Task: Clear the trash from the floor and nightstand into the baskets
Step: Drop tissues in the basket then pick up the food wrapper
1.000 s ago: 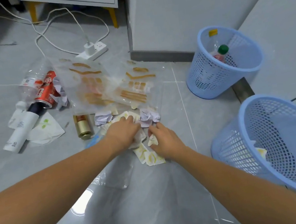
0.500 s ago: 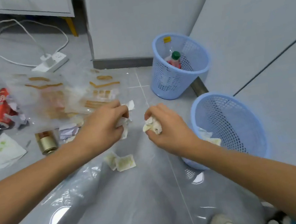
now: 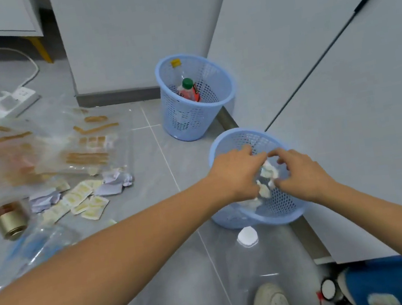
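Grey floor tiles (image 3: 161,276) run up to pale cabinet fronts, and we hold both hands over the near basket (image 3: 235,215), a blue mesh one standing against the cabinet. Our left hand (image 3: 237,173) and right hand (image 3: 299,174) hover above its mouth with fingers spread apart, and crumpled paper scraps (image 3: 266,176) show between and below them, over the basket's inside. Whether any scrap touches a finger we cannot tell. Beyond it stands the far basket (image 3: 184,120) with a green-capped bottle (image 3: 188,90) inside. More wrappers (image 3: 84,198), a gold can (image 3: 9,220) and clear plastic bags (image 3: 46,152) lie on the floor to the left.
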